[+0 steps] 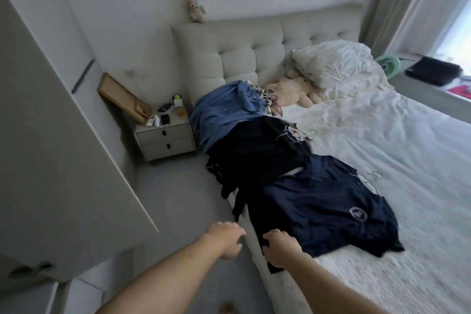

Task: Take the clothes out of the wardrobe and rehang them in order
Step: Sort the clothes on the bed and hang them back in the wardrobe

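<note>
The crumpled navy crested T-shirt lay across the bed's left edge, right hand gripping its hem, left hand loosely curled, empty.

A white-sheeted bed with a tufted beige headboard is set across the right of the scene, its headboard at the far end. Along the bed's left edge three garments are laid in a row: a light blue cotton shirt farthest, a black garment overlapping its near end, and a navy T-shirt with a round white crest nearest. A pink plush toy is placed right of the blue shirt, with a crumpled white pillow behind it. A small two-drawer cream nightstand is set left of the headboard. A white wardrobe door is seen at the near left.
</note>
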